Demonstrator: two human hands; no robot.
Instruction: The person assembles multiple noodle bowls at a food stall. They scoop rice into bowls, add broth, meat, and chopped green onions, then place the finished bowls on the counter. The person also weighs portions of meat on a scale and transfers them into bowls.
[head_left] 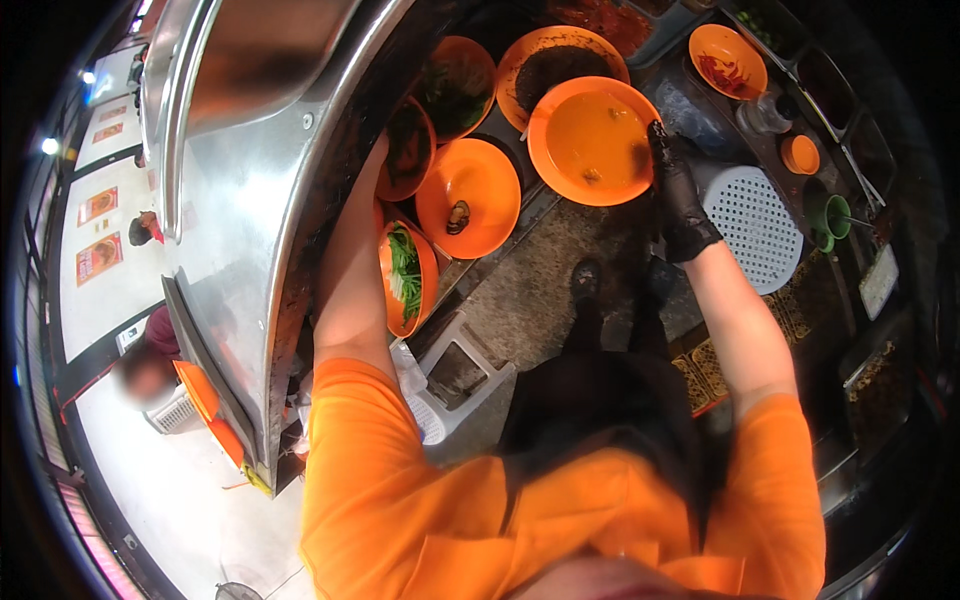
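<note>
Though gloved, right hand (678, 190) gripping bowl (592, 140).

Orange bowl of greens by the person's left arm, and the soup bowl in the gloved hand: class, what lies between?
Head view: a nearly empty orange bowl.

1. The left hand (385, 150) is hidden behind the tilted orange bowl (408, 148) and the steel hood (250, 190); whether it grips anything cannot be told.
2. The right hand (678, 195), in a black glove, blends into the dark counter, so its fingertips at the rim of the large orange bowl (592, 140) are hard to make out.
3. The dark contents of the bowl behind (556, 65) are too murky to identify.
4. The trays (840, 90) at the upper right fade into shadow.
5. The person at the lower left (140, 370) is blurred.
</note>
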